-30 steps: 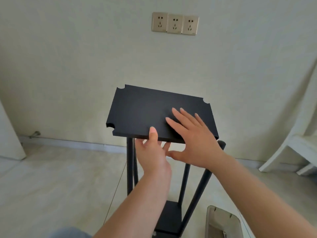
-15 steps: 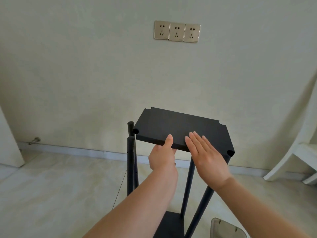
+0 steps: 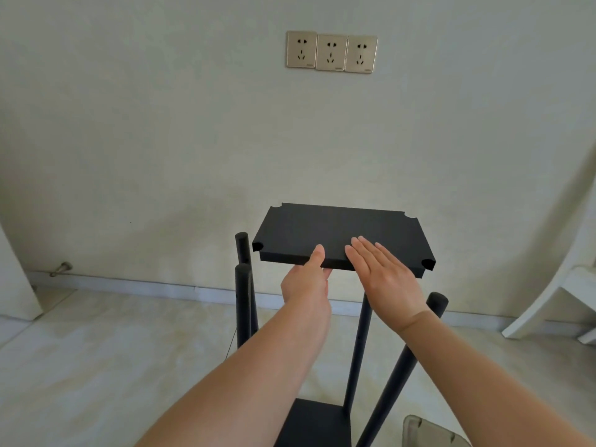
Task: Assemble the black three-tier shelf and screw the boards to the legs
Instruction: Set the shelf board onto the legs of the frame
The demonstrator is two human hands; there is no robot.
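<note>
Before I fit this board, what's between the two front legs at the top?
In the head view, the front-left leg and front-right leg have both forearms between them; left hand grips the black board, held above.

pale wall (image 3: 161, 140) (triple socket (image 3: 331, 52))

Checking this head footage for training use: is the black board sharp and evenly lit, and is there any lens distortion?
Head view: soft, even light, no glare; the board is sharp but so dark its surface shows little detail; wide-angle bending curves the white chair at the right edge; both hands are in focus.
</note>
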